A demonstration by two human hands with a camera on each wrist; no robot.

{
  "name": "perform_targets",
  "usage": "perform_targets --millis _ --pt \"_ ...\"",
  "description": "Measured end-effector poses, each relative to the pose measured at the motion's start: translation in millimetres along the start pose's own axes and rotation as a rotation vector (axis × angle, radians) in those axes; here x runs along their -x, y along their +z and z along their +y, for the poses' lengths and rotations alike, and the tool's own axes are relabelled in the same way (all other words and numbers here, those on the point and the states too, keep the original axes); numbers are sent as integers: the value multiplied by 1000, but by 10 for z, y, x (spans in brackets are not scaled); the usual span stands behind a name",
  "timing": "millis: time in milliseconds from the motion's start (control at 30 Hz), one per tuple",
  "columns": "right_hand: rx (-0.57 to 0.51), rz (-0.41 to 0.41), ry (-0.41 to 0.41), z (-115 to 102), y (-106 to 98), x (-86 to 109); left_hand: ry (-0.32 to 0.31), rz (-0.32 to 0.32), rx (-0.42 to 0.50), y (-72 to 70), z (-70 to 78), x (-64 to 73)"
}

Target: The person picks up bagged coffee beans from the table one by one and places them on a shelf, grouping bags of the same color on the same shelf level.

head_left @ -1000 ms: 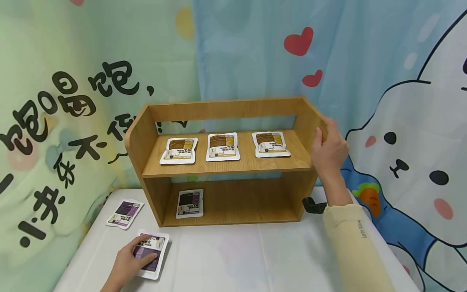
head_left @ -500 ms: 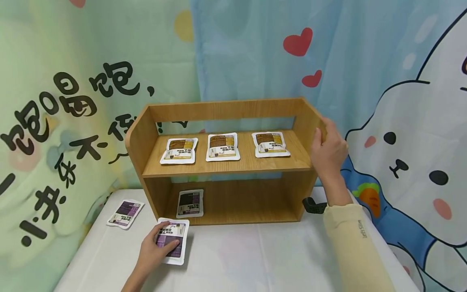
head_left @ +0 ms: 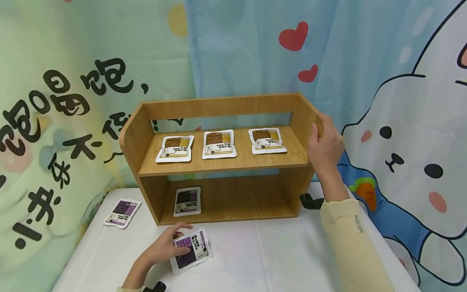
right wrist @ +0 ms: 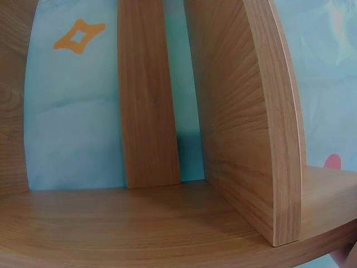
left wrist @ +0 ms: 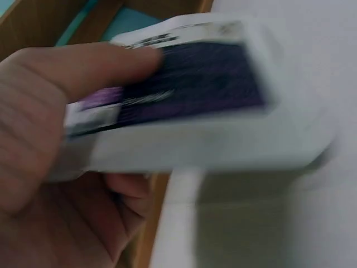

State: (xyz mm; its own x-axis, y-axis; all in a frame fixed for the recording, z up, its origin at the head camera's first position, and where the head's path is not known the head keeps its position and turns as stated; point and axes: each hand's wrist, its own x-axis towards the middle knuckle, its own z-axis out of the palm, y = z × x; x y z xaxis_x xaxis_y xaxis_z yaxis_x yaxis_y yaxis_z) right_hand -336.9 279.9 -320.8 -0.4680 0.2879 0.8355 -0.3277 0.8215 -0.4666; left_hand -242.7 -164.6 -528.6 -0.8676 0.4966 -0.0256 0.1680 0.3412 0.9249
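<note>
Left hand (head_left: 164, 245): thumb and fingers clamped on a purple-and-white pouch (head_left: 195, 248). Thumb flat on the printed face, other fingers behind it; left wrist view shows the same pinch, a bit motion-blurred. Pouch is held just in front of the shelf's lower left part, off the table, shadow underneath. It's turned, purple end toward the palm, white end pointing right.

Right hand (head_left: 326, 142): fingers wrapped round the front edge of the right side panel, upper tier, thumb on the near side. Right wrist view is mostly bare wood plus blue cloth; only a sliver of hand in the lower right corner.

What it's gripping: a two-tier wooden shelf (head_left: 219, 104), standing on the white table (head_left: 255, 259). Lower tier: one purple pouch (head_left: 187, 207) at the left end. Upper tier: three brown-and-yellow pouches in a row, spaced apart: left one (head_left: 175, 149), middle one (head_left: 219, 144), right one (head_left: 267, 140).

Another purple pouch (head_left: 122, 213) lies flat on the table, just left of the shelf.

Further out: pale yellow sleeve (head_left: 354, 239) on the right arm, printed curtain (head_left: 237, 48) behind, red hearts and a big white rabbit.
</note>
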Motion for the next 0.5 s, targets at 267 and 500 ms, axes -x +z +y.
perform_targets --millis 267,500 --pt "13 0 13 6 0 7 -17 4 -118 -43 -14 -59" --pt "15 -20 22 -11 -11 -2 -33 -72 -106 -177 42 12"
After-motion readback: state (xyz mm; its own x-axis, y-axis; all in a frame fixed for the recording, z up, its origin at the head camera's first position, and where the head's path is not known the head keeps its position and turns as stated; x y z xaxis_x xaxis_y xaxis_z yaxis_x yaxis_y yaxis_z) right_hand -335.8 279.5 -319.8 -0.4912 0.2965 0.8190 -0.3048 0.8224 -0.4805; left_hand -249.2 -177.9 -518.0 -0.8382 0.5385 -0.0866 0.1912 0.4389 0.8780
